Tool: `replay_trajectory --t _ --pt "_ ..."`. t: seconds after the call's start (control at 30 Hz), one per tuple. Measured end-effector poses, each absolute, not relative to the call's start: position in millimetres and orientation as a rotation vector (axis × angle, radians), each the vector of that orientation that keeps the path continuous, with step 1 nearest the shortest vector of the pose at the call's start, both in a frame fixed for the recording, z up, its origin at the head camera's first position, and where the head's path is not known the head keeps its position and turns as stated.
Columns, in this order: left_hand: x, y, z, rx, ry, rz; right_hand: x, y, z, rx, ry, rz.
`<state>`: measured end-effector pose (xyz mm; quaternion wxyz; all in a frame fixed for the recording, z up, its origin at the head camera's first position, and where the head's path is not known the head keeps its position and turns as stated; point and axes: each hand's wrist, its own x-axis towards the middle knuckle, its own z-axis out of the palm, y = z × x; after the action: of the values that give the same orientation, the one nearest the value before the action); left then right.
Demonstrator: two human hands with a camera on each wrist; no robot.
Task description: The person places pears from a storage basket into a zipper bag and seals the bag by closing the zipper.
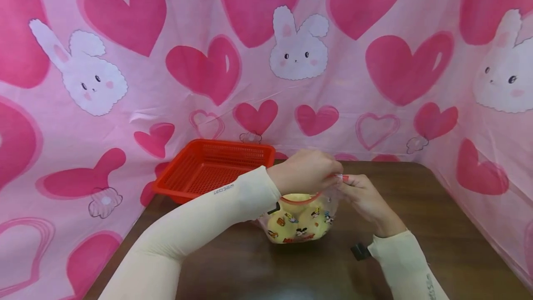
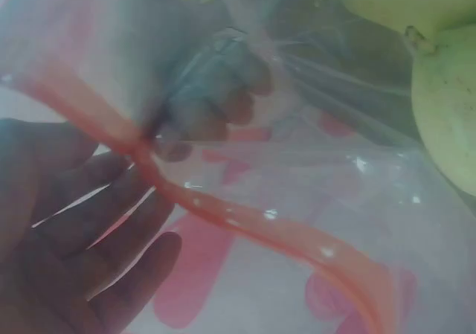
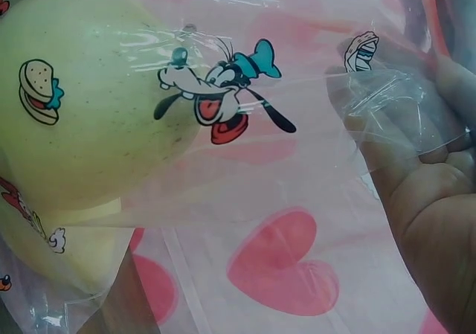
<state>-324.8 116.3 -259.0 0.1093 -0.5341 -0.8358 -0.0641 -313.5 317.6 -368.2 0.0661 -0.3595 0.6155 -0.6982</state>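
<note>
A clear zip bag [image 1: 326, 219] with cartoon prints and a red zip strip [image 2: 253, 226] is held upright at the table's middle. Large yellow-green round fruits [image 3: 97, 144] fill its lower part; one shows a short stem in the left wrist view. The left hand [image 1: 310, 170] reaches across the bag's mouth and pinches the zip strip near its right end. Close beside it, the right hand [image 1: 368, 200] grips the bag's right upper corner between thumb and fingers. The two hands' fingertips nearly meet there. In the head view the left forearm hides part of the bag's left side.
A red plastic basket [image 1: 268, 150] with slotted walls stands at the back left, behind the left forearm. The brown wooden table [image 1: 416, 198] extends to the right and front. A pink curtain [image 1: 254, 78] with hearts and rabbits surrounds the table's back and sides.
</note>
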Motion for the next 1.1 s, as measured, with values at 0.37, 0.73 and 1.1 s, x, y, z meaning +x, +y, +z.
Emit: replay_trajectory --t 0.37,0.73,1.1 --pt "-331 125 -265 -1.555 -2.502 -0.166 -316 318 -368 -1.142 1.844 -2.095" --pt "-328 126 -261 -1.574 -2.555 0.089 -314 321 -364 -0.977 2.039 -1.976" --pt "-333 118 -262 -1.563 -2.612 0.049 -314 325 -363 -0.977 2.09 -1.968"
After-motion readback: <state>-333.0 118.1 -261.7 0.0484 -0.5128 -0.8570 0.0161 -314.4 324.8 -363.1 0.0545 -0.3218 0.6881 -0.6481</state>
